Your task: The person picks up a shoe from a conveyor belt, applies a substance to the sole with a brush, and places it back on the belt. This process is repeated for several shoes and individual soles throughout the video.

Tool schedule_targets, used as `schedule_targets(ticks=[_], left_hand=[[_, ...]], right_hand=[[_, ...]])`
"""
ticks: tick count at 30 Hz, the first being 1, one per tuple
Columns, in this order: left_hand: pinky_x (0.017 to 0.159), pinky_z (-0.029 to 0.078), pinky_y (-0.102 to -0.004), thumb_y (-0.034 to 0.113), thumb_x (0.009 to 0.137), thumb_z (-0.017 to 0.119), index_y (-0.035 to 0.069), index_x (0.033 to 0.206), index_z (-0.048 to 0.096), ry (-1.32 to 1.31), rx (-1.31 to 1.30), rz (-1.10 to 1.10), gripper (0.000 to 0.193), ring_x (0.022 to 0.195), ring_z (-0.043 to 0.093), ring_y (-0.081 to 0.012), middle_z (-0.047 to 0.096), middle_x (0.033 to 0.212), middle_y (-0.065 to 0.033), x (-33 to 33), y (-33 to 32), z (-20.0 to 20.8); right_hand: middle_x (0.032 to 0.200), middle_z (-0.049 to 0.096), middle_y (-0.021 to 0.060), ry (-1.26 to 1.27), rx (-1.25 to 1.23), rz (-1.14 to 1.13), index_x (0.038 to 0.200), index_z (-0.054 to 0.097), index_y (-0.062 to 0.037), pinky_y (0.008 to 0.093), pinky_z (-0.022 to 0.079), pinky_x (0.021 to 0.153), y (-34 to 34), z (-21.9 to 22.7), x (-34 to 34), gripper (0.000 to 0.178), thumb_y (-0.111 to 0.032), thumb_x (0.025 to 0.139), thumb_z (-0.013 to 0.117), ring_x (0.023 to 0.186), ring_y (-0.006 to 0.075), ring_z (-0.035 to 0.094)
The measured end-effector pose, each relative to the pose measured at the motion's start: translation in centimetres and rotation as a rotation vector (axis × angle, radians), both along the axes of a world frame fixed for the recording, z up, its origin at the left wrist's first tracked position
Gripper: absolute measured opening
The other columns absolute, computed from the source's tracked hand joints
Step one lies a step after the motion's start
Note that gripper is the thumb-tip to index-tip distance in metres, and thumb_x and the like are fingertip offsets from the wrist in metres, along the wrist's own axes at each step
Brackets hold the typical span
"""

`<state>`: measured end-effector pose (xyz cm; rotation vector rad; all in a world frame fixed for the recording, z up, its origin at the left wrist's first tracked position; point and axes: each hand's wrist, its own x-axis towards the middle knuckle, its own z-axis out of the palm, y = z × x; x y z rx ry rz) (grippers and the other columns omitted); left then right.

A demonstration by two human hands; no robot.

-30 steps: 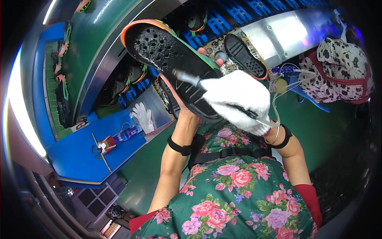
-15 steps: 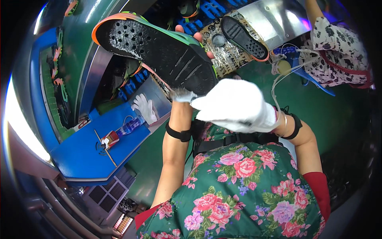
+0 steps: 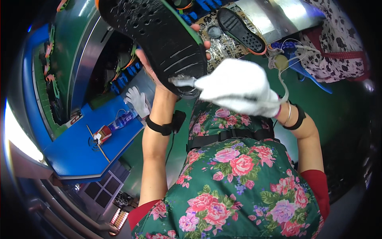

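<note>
My bare left hand grips a large shoe sole from behind, its fingertips showing over the right edge. The sole's black face, with round holes and slots, is turned up toward me; its rim is orange and green. In my white-gloved right hand is a brush, its wet bristles on the heel end of the sole. Shiny wet patches show on the black face. A clear tube runs close by the right wrist.
A second black sole lies on a plastic-wrapped cardboard panel, beside a small round dish. At left, a blue table carries a white glove, a purple-labelled bottle and a red item. Another person's patterned clothing shows at upper right.
The sole has swung more upright and moved up, its toe end partly out of view. The right hand and brush have moved up, onto the heel area.
</note>
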<state>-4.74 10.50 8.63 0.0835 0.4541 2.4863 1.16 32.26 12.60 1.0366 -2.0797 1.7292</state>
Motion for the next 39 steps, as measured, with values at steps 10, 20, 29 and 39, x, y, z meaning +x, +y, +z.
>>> schedule_targets(ticks=[10,20,29,39], left_hand=[[0.094,0.059,-0.0569,0.084,0.082,0.057,-0.003,0.158,0.027,-0.046,-0.137,-0.140,0.119,0.120,0.059,-0.0488,0.037,0.152,-0.0335,-0.3,-1.0,1.9],[0.103,0.053,-0.0603,0.071,0.090,0.056,0.003,0.161,0.027,-0.012,-0.523,-0.187,0.103,0.129,0.054,-0.0548,0.033,0.157,-0.0373,-1.8,-3.9,0.2],[0.094,0.061,-0.0402,0.034,0.102,0.059,0.001,0.133,0.065,-0.244,-0.369,-0.101,0.046,0.103,0.075,-0.0282,0.073,0.123,-0.0182,-2.5,-3.6,1.4],[0.113,0.043,-0.0628,0.059,0.106,0.034,0.003,0.158,0.036,-0.467,0.070,-0.038,0.077,0.135,0.055,-0.0410,0.048,0.154,-0.0229,0.9,-0.9,0.1]], right_hand=[[0.108,0.078,0.0082,-0.037,0.037,0.022,0.106,0.079,-0.0111,0.0348,0.058,0.079,-0.3,-0.2,0.5,0.023,-0.008,0.084,0.077,0.088,0.0249,0.074],[0.108,0.078,0.0058,0.079,0.004,0.170,0.117,0.076,-0.0146,0.0341,0.057,0.072,-0.2,0.0,0.4,0.031,-0.016,0.086,0.078,0.084,0.0239,0.071],[0.109,0.078,0.0061,-0.094,-0.134,0.288,0.109,0.079,-0.0150,0.0359,0.057,0.073,-0.5,0.2,0.5,0.024,-0.011,0.085,0.079,0.085,0.0232,0.072],[0.102,0.078,0.0153,-0.371,-0.055,0.064,0.095,0.079,-0.0001,0.0356,0.059,0.086,2.1,1.0,-2.8,0.015,0.005,0.081,0.079,0.096,0.0244,0.076]])
